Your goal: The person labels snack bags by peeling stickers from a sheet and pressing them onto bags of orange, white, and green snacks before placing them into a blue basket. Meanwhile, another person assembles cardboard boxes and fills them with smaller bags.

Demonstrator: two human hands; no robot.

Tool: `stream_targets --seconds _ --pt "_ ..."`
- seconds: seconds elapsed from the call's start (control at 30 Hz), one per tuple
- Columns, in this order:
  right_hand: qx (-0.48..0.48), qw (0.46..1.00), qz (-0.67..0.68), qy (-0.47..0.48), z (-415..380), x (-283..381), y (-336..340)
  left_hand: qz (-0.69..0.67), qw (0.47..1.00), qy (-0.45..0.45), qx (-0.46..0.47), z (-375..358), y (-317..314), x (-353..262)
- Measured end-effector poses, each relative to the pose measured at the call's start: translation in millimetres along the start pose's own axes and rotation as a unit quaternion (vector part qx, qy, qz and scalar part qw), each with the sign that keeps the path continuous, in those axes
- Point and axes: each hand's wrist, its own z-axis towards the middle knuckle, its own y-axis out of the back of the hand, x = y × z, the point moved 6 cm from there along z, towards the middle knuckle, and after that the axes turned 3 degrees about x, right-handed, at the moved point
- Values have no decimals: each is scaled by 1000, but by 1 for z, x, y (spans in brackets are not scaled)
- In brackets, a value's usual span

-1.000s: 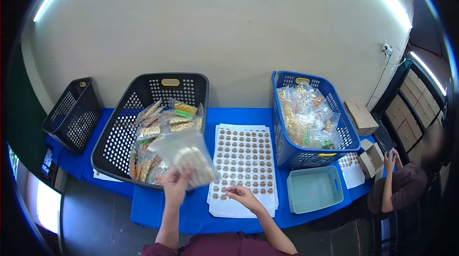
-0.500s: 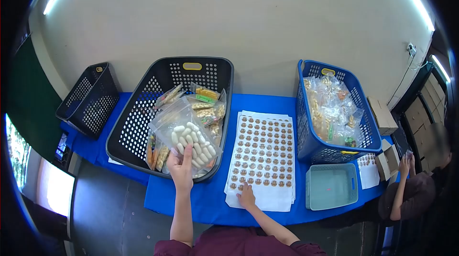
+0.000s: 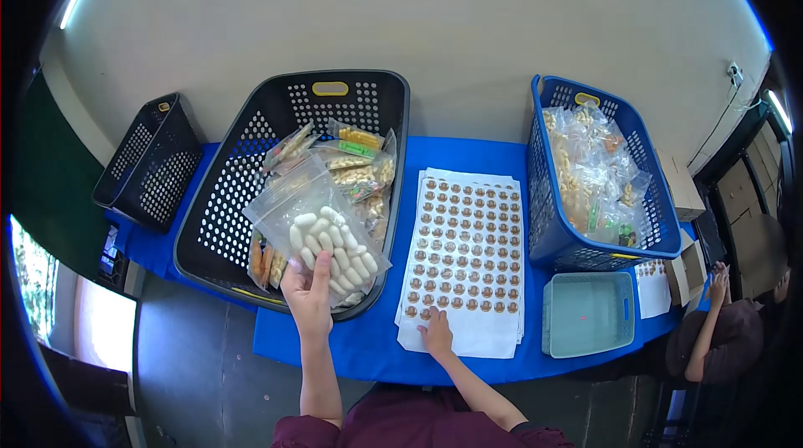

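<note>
My left hand (image 3: 309, 296) grips a clear zip bag (image 3: 322, 235) of white oval pieces by its lower left part, thumb on top, over the front of the large black basket (image 3: 188, 235). Other filled bags (image 3: 355, 165) lie inside that basket. Right of it, white sheets (image 3: 458, 346) carry rows of round brown stickers. My right hand (image 3: 437, 334) touches the lower left of the top sheet, at the bottom sticker row. Its fingers are bent together at the sheet; whether a sticker is between them is too small to tell.
A blue basket (image 3: 552, 251) full of bags stands right of the sheets, with a pale green tray (image 3: 588, 314) in front. At the far left is a smaller black basket (image 3: 155, 168). Cardboard boxes (image 3: 679, 189) and another person (image 3: 723, 335) are at the right.
The view has shifted slightly. The bag in my left hand is turned a little and sits more over the basket. My right hand's fingers have drawn in at the bottom sticker row.
</note>
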Motion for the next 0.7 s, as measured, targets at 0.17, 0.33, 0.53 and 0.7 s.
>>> stream_targets --seconds 0.17,0.33,0.53,0.7 --pt "16 1000 0 -10 3 1 1 15 1000 -1 -1 -1 2 2" --pt "20 1000 -4 -16 3 2 2 24 1000 -14 -10 -2 -2 -1" --pt "-23 1000 11 12 -4 5 3 55 998 -18 -4 -5 -1 0" --pt "-104 994 9 19 -8 0 1 74 997 -25 -3 -7 -3 -1"
